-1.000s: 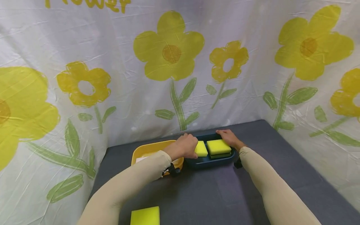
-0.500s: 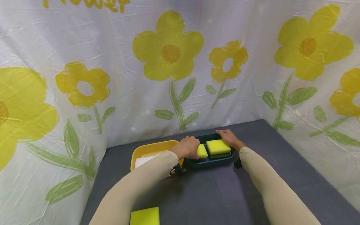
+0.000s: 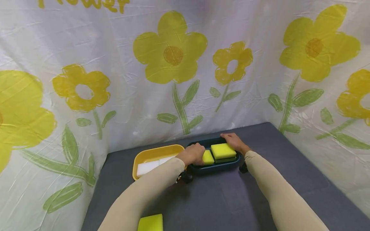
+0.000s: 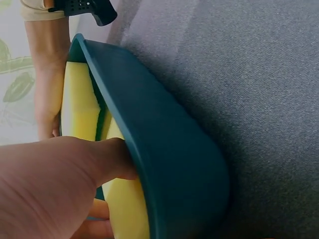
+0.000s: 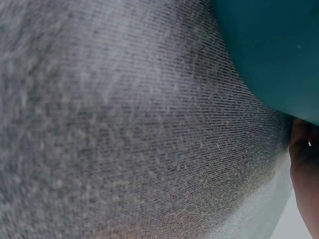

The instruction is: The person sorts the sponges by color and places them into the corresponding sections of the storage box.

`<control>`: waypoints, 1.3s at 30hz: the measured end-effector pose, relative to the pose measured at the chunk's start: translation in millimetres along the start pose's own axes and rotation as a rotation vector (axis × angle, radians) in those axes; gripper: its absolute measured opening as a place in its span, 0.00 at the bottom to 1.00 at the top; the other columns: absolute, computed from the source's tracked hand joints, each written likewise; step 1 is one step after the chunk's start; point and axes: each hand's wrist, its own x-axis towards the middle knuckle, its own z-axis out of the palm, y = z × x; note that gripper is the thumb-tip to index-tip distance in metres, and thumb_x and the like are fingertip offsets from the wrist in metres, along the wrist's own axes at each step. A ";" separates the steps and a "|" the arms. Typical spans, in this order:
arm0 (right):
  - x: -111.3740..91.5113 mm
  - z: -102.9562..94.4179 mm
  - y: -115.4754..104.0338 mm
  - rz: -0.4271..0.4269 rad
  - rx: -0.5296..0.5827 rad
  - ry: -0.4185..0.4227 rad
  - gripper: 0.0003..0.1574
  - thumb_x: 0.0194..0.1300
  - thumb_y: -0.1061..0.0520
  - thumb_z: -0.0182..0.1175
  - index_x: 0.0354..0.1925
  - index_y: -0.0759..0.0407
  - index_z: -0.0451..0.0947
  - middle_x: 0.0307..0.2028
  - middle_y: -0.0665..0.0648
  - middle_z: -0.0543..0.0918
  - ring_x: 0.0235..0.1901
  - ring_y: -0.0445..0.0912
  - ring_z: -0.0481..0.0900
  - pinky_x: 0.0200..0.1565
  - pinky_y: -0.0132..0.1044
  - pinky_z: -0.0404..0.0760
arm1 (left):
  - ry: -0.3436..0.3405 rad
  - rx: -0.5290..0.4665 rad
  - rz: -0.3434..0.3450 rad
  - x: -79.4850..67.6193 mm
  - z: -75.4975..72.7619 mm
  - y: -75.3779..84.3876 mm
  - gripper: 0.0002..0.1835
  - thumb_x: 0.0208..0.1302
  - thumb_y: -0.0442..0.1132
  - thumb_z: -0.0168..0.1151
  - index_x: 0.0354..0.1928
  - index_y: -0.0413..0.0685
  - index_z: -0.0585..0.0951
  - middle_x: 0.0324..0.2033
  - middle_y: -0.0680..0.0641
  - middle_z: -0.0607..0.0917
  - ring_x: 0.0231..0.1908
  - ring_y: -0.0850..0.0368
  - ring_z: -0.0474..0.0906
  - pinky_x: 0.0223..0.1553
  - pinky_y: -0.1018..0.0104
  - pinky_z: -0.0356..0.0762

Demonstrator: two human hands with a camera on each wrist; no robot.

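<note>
My left hand reaches into a dark teal basin and pinches a yellow sponge in its left half. In the left wrist view, the thumb lies along the sponge beside the basin wall, with fingers on the other side. Right of it, inside the same basin, sits another yellow sponge with a dark green underside. My right hand grips the basin's right end by the rim. The right wrist view shows only a few of its fingers against the basin's outside.
A yellow basin with white blocks stands left of the teal one, partly behind my left forearm. Near the front edge of view lies a yellow sponge on the grey cloth. A flower-printed curtain hangs close behind.
My left hand has lowered the yellow sponge deeper into the teal basin, shifting slightly right. More of the white blocks now shows. The right hand keeps its place on the rim.
</note>
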 end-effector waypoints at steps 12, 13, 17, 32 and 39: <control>2.0 1.9 1.5 0.013 0.003 0.003 0.41 0.90 0.37 0.44 0.80 0.66 0.68 0.80 0.72 0.68 0.77 0.68 0.68 0.78 0.67 0.66 | 0.028 -0.029 0.007 2.7 12.6 -1.4 0.19 0.70 0.51 0.78 0.52 0.47 0.84 0.37 0.50 0.81 0.35 0.56 0.79 0.41 0.63 0.81; 1.8 2.0 1.9 0.012 0.000 0.002 0.41 0.90 0.37 0.44 0.80 0.66 0.69 0.80 0.72 0.69 0.77 0.68 0.69 0.77 0.67 0.67 | 0.032 -0.029 0.008 2.6 13.4 -1.3 0.19 0.70 0.51 0.78 0.52 0.47 0.84 0.37 0.50 0.81 0.35 0.56 0.79 0.40 0.63 0.80; 1.3 2.0 3.5 0.010 0.002 -0.002 0.41 0.90 0.38 0.44 0.80 0.67 0.69 0.80 0.72 0.69 0.76 0.68 0.71 0.77 0.67 0.68 | 0.049 -0.023 0.015 2.5 16.0 -1.9 0.18 0.70 0.51 0.78 0.49 0.48 0.84 0.35 0.51 0.80 0.33 0.56 0.77 0.38 0.63 0.78; 2.8 0.7 4.6 0.004 0.004 -0.003 0.41 0.90 0.37 0.44 0.80 0.66 0.70 0.80 0.72 0.68 0.77 0.68 0.68 0.78 0.67 0.67 | 0.060 0.085 0.059 -6.8 7.4 -4.9 0.19 0.71 0.54 0.76 0.51 0.49 0.84 0.35 0.51 0.82 0.34 0.57 0.79 0.38 0.62 0.81; 2.7 1.1 4.0 0.006 0.009 -0.008 0.42 0.90 0.37 0.44 0.81 0.66 0.67 0.81 0.71 0.67 0.78 0.69 0.67 0.78 0.67 0.66 | 0.109 0.168 0.091 -26.1 5.5 -6.8 0.20 0.72 0.55 0.74 0.53 0.49 0.85 0.40 0.49 0.84 0.38 0.54 0.79 0.41 0.60 0.81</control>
